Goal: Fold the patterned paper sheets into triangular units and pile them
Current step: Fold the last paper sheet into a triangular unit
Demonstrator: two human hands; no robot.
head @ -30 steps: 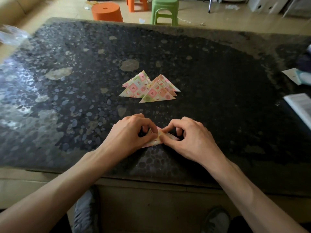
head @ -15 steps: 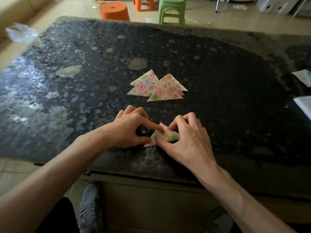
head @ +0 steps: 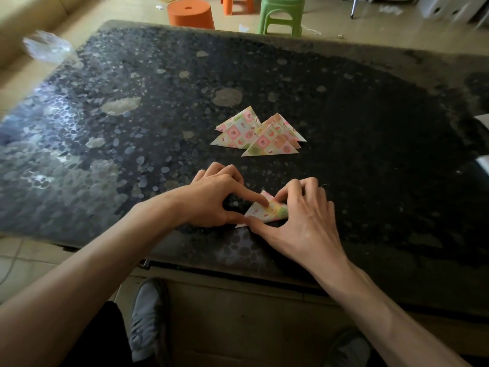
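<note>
A partly folded patterned paper (head: 267, 212), pink, green and yellow checks, lies on the dark speckled table (head: 132, 133) near its front edge. My left hand (head: 214, 200) presses its index fingertip on the paper's top face, with the thumb at the lower left corner. My right hand (head: 301, 221) grips the paper's right side, thumb along the lower edge and fingers curled over the top. Most of the paper's right part is hidden under those fingers. Behind the hands, a pile of finished triangular units (head: 260, 136) lies overlapping on the table.
An orange stool (head: 190, 13) and a green stool (head: 280, 11) stand on the floor beyond the table's far edge. A crumpled clear plastic bag (head: 46, 47) sits at the far left corner. White papers (head: 484, 162) show at the right edge. My shoes (head: 146, 319) are below the table front.
The paper between my hands has gone from a flat narrow strip to a raised triangular shape. My left index finger has moved onto its top. The pile has not moved.
</note>
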